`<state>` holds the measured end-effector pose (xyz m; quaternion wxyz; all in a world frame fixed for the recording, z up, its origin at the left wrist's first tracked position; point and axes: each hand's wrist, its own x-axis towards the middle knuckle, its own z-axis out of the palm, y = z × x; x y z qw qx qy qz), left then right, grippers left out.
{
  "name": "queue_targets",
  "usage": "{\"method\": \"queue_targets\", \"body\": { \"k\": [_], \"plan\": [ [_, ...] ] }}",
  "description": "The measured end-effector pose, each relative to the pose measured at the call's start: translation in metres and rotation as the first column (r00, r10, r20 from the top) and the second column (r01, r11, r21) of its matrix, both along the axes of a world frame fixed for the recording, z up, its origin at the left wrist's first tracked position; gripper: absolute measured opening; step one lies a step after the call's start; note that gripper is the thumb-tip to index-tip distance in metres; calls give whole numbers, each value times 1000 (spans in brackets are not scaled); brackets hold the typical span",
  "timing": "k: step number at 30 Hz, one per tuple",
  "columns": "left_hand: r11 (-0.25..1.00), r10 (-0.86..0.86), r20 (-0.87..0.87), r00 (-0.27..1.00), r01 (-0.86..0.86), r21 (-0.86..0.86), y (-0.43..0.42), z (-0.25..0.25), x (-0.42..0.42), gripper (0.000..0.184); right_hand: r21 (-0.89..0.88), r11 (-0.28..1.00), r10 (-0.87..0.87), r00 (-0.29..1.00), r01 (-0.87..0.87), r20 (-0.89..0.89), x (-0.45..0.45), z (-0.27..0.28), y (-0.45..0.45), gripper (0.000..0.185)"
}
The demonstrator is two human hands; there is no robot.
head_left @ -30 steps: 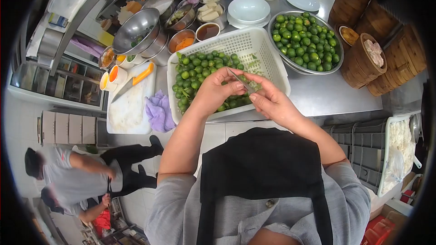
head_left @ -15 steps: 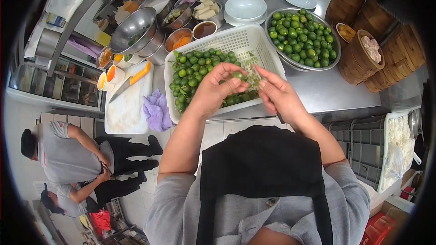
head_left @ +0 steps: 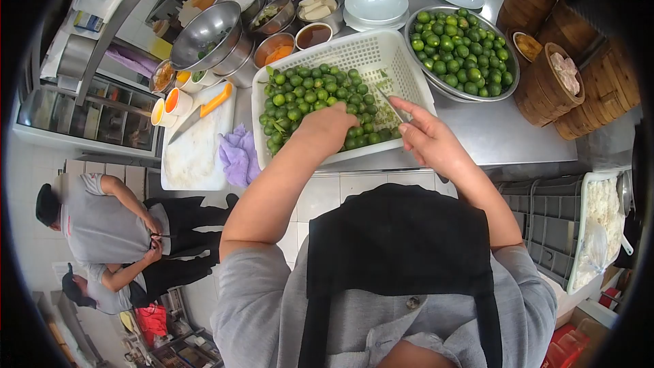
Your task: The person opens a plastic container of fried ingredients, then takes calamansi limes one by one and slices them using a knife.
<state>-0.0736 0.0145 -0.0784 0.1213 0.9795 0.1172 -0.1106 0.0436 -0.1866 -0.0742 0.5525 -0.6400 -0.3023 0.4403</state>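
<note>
Green limes (head_left: 306,92) fill the left and front of a white perforated basket (head_left: 413,71), with small leaf bits on its bare right part. My left hand (head_left: 328,127) reaches down onto the limes, its fingertips partly hidden, so a lime in them cannot be made out. Over the basket's front right corner, my right hand (head_left: 429,135) is closed round a small knife (head_left: 396,110), its blade pointing up and left. A metal bowl (head_left: 515,71) heaped with limes stands right of the basket.
On the left, a cutting board (head_left: 193,163) bears an orange-handled knife (head_left: 204,110), beside a purple cloth (head_left: 238,156). Steel bowls (head_left: 206,35) stand behind, bamboo steamers (head_left: 547,88) at right. Two people (head_left: 116,218) stand at the lower left.
My left hand has gone from holding a lime near the right hand down to the limes in the basket. My right hand stays near the front right corner with the knife.
</note>
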Motion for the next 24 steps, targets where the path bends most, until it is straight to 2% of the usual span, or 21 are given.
{"method": "queue_targets", "body": {
  "k": [1, 5, 7, 8, 10, 11, 12, 13, 14, 15, 17, 19, 21, 22, 23, 24],
  "plan": [
    [997, -56, -16, 998, 57, 56, -1, 1, 1, 24, -1, 1000, 1, 1000, -1, 0, -1, -1, 0, 48],
    [988, -108, -34, 994, 111, 108, 2, 3, 7, 29, 14, 1000, 18, 1000, -18, 3, -2, -1, -2, 45],
    [997, -82, 131, 988, 83, -2, 7, 12, 5, 29, 24, 1000, 9, 1000, -9, 2, -1, 1, -4, 45],
    [996, -87, 129, 988, 87, -1, 9, 18, 4, 29, 33, 999, 17, 999, -15, -45, 0, 2, -6, 44],
    [904, 125, 345, 930, 37, -427, 9, 30, 2, 30, 49, 999, 25, 995, -20, -93, 0, 3, -6, 44],
    [906, 121, 345, 931, 39, -422, 7, 31, 0, 30, 99, 995, 46, 990, -33, -136, -2, 3, -5, 44],
    [654, 345, 251, 904, -40, -755, 2, 30, -2, 28, 148, 988, 70, 982, -44, -177, -4, 3, -4, 44],
    [282, 507, 74, 859, -84, -956, -3, 29, -2, 26, 153, 987, 68, 982, -41, -177, -6, 4, -3, 44],
    [-7, 485, 19, 875, 25, -1000, -6, 20, -1, 26, 219, 974, 103, 968, -52, -227, -9, 5, -2, 45],
    [-118, 502, -10, 865, 57, -991, -13, 14, 0, 25, 283, 957, 140, 952, -60, -273, -10, 6, -1, 45],
    [-353, 466, -93, 880, 88, -931, -23, 5, 3, 24, 302, 948, 188, 944, -102, -271, -11, 5, 1, 47],
    [-405, 471, -136, 872, 77, -911, -27, -1, 3, 31, 297, 949, 155, 976, -104, -153, -13, 2, 4, 50],
    [-202, 444, -47, 895, 49, -978, -28, -6, 2, 40, 284, 950, 170, 976, -126, -135, -11, -2, 6, 52],
    [-262, 423, -68, 904, 50, -964, -26, -6, 0, 44, 265, 953, 163, 985, -143, -55, -12, 2, 7, 52],
    [-263, 423, -70, 904, 48, -963, -27, -6, -1, 44, 245, 957, 158, 987, -159, 23, -13, 4, 8, 52],
    [-275, 446, -75, 892, 56, -960, -29, -5, -1, 43, 244, 957, 158, 987, -158, 22, -14, 5, 8, 52]
  ]
}}
